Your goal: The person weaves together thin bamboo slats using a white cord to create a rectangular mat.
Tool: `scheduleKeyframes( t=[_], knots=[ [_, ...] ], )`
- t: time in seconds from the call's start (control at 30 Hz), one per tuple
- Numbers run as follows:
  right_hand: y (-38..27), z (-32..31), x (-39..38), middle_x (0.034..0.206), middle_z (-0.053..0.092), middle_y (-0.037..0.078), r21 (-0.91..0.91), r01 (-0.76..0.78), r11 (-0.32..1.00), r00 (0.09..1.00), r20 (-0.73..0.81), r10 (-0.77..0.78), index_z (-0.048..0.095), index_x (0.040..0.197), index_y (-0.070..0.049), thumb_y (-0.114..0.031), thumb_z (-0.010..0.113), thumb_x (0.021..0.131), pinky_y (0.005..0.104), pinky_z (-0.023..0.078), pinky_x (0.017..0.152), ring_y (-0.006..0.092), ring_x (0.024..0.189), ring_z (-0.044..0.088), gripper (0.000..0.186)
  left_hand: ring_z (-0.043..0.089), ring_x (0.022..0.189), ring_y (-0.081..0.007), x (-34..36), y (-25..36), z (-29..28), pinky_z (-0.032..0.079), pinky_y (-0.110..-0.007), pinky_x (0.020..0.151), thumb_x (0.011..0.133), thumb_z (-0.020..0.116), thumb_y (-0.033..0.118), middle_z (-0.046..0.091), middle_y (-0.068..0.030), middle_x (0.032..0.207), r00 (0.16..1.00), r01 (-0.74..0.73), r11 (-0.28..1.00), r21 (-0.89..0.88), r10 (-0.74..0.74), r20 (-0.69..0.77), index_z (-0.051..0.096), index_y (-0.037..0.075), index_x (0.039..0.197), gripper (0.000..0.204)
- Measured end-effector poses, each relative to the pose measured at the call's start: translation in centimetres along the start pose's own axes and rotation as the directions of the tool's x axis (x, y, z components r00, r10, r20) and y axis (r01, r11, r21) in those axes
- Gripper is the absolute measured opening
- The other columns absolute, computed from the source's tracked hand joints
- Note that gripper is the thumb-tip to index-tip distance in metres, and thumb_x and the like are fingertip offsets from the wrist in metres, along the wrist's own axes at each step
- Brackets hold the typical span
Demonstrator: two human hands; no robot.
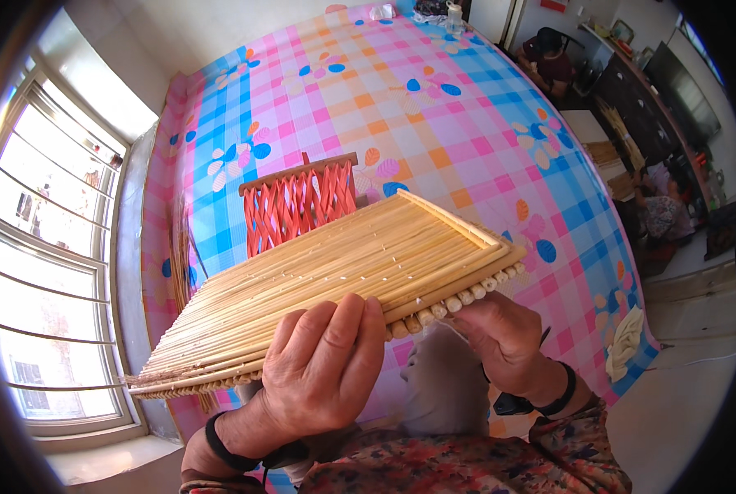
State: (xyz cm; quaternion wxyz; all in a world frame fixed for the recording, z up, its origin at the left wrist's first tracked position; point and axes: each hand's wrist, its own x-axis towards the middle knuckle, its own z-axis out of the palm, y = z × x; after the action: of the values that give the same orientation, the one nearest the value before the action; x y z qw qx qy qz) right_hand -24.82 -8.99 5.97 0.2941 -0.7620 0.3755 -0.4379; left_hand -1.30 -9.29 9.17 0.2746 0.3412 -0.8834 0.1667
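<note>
A flat mat of straight, pale yellow reed stalks is held tilted in front of me, with its right edge framed by thicker stalks. My left hand is closed on its near edge, fingers lying over the top and the thumb hidden. Cut round stalk ends stick out along the near right edge. Just under them, my right hand is closed in a pinch, its fingertips against the stalk ends. Whatever it pinches is too small to make out, and some fingers are hidden. Small white bits are scattered over the mat.
Beyond the mat, red crisscrossed strips hang from a brown wooden bar. A pink and blue checked sheet lies beneath. A barred window is at left. Two other people sit at right. A cream cloth lies near the sheet's edge.
</note>
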Motion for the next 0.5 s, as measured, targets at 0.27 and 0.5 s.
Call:
scheduleKeyframes(
  t=[0.27, 0.5],
  knots=[
    [0.09, -0.08, 0.08, 0.102, 0.068, 0.019, 0.044, -0.009, 0.999, 1.0, 0.025, 0.008, 0.062, 0.114, -0.001, 0.008, 0.066, 0.085, 0.0331, 0.057, 0.076, 0.0295, 0.092, 0.071, 0.03, 0.061, 0.08, -0.024, -0.03, 0.01, -0.13, 0.051, -0.033, 0.063, 0.073, 0.067, 0.005, 0.063, -0.0187, 0.098, 1.0, -0.012, 1.0, -0.006, 0.012, -0.006, 0.067, -0.009, 0.1, 0.03],
    [0.05, 0.21, -0.23, 0.104, 0.069, 0.019, 0.133, -0.066, 0.989, 0.997, 0.05, 0.06, 0.062, 0.114, 0.0, 0.006, 0.067, 0.086, 0.0331, 0.057, 0.078, 0.0294, 0.095, 0.07, 0.029, 0.061, 0.079, -0.0235, -0.44, 0.25, -0.25, 0.05, -0.032, 0.061, 0.074, 0.067, 0.004, 0.064, -0.0179, 0.097, 0.999, -0.035, 0.999, -0.002, 0.035, -0.027, 0.067, -0.008, 0.098, 0.027]
  ],
)
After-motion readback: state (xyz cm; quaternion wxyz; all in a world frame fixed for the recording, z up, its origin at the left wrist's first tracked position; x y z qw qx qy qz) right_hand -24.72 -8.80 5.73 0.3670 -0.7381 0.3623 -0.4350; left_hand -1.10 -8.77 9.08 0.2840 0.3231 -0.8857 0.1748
